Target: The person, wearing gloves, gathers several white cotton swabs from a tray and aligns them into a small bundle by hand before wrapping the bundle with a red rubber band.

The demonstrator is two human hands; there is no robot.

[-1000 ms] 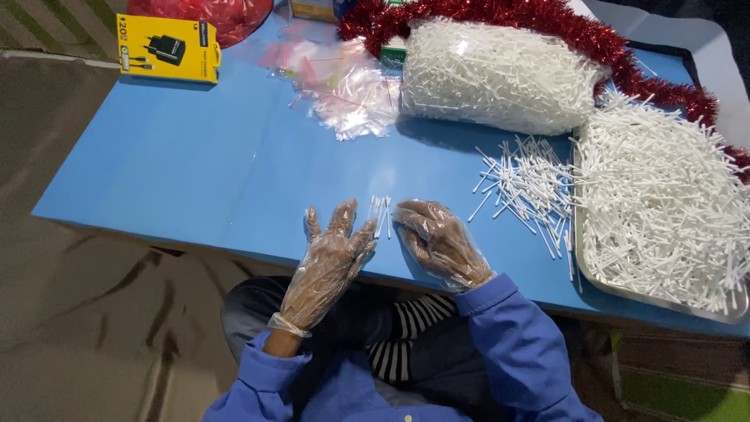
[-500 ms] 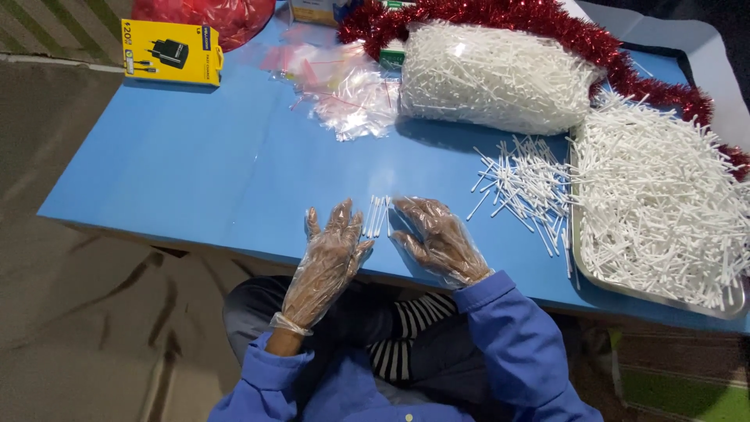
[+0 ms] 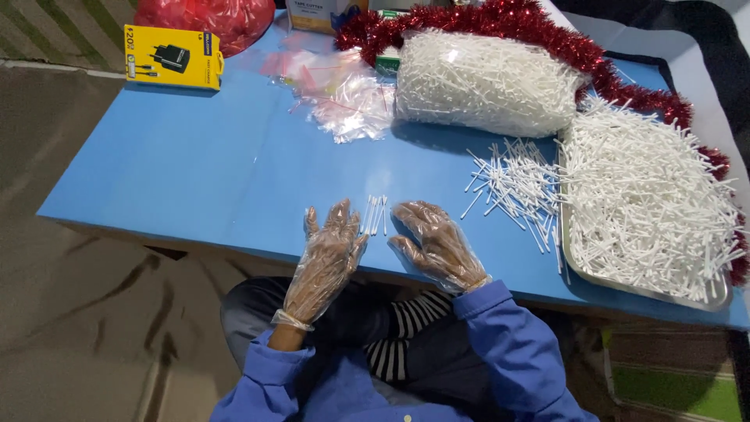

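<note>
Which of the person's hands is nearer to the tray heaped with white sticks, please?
Right. The right hand lies flat on the blue table, left of the tray; the left hand rests farther left, beyond a small row of sticks.

Table edge (image 3: pixel 195 227): both hands rest on it, near side.
Between hands: small row of sticks (image 3: pixel 376 213), left hand (image 3: pixel 326 254) to its left, right hand (image 3: pixel 437 244) to its right.
Right of right hand: loose sticks (image 3: pixel 512 184), then tray (image 3: pixel 707 295) heaped with sticks.
Behind: bagged sticks (image 3: pixel 484 82), tinsel (image 3: pixel 547 35) behind that.
Far left corner: box (image 3: pixel 172 56).
</note>
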